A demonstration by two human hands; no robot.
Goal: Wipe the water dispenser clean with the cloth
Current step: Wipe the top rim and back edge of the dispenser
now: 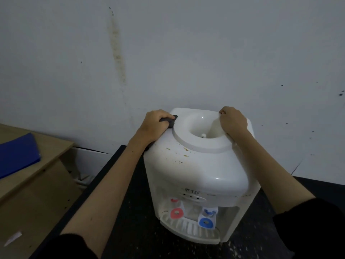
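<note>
Against a stained wall, left hand [153, 124] grips cloth [169, 122]; right hand [233, 121] curls over dispenser [201, 169] rim.

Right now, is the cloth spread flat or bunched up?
Bunched: the left hand grips the dark cloth in a wad on the dispenser top.

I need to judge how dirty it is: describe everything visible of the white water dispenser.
The white plastic tabletop water dispenser stands upright on a black speckled counter near the wall. Its round top well holds no bottle; brownish specks soil the top. In front are a red tap, a blue tap and a slotted drip tray. The left hand holds a dark cloth at its rear left corner; the right hand grips the rear right edge.
</note>
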